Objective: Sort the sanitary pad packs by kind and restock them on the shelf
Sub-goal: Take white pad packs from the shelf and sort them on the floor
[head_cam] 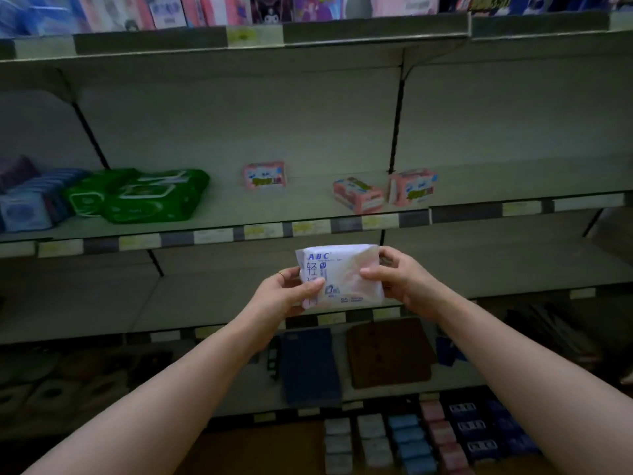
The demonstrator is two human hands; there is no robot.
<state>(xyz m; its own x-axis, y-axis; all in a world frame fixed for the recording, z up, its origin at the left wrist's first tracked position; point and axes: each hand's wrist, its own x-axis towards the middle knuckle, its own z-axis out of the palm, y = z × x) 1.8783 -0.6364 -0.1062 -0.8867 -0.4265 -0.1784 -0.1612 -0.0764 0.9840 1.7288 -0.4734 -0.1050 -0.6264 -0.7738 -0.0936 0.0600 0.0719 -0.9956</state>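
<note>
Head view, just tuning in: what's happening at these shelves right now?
A person holds a white ABC pad pack in front of the shelves, left grip pinching its left side and right grip its right. It is not yet shelved. On the middle shelf sit three pink packs, with green packs further left.

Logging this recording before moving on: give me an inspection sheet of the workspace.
Surface: middle shelf, price labels along its front edge.
Job's things: white ABC pad pack held in front of the shelves; three pink packs spaced apart on the middle shelf.
Clutter: green wipes packs, blue packs at its left end.
Grips: left hand and right hand each hold one side of the pack.
Cables: nothing seen.
Surroundings: stocked top shelf; dim lower shelves.
</note>
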